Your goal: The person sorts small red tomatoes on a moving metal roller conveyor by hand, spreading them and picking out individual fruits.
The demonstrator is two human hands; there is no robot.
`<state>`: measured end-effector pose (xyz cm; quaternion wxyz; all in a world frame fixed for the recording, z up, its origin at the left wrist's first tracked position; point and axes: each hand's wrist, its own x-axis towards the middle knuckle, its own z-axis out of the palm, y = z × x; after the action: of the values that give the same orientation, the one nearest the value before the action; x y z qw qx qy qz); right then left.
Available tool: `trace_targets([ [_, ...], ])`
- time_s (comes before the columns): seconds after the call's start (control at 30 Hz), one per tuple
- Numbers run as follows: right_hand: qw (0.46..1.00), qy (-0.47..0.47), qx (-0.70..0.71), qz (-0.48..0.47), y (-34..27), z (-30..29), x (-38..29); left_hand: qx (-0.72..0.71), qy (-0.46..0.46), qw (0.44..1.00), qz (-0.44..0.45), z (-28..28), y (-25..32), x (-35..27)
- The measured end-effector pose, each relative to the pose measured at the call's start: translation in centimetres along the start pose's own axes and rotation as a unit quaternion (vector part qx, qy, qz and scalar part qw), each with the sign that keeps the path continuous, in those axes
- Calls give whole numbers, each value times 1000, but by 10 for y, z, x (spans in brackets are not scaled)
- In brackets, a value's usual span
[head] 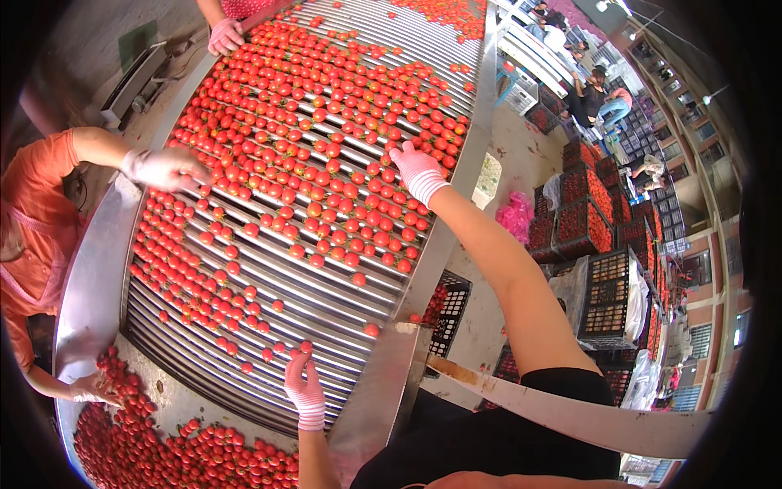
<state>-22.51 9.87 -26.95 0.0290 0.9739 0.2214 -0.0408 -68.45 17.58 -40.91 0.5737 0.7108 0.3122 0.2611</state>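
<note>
Many cherry tomatoes (333,150) lie in rows on a metal roller conveyor (317,287). My left hand (303,388), in a pink-and-white striped glove, is over the near rollers, its fingertips at a tomato (306,346); whether they grip it I cannot tell. Farther up, at the right side of the rollers, my right hand (418,171) wears the same kind of glove and reaches among the tomatoes. Its fingertips are beside a tomato, and its hold is unclear. Below the roller end, a heap of tomatoes (208,455) fills part of a metal trough (177,391).
A co-worker in orange (36,244) stands at the left, one gloved hand over the rollers, the other at the trough. Another person's gloved hand (226,36) rests on the far left edge. A metal rail (580,409) crosses before me. Stacked crates (574,235) stand right.
</note>
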Motion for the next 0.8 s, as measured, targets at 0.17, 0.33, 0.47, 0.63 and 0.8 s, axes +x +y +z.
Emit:
trace_targets([
  [0.17,990,126,28,-56,36,18,18,-43,-7,999,-21,-3,-7,-9],
  [0.33,872,64,475,-99,35,-16,-41,-51,-20,998,13,-9,-3,-12],
  [0.47,887,-89,449,-68,84,-31,-163,-46,-11,999,-9,-20,-9,-23],
  [0.63,883,-336,329,-8,97,-37,-205,1,-6,999,-53,-47,-30,-31],
  [0.8,964,152,139,-165,84,-16,-90,33,18,997,-66,-68,-46,-35],
])
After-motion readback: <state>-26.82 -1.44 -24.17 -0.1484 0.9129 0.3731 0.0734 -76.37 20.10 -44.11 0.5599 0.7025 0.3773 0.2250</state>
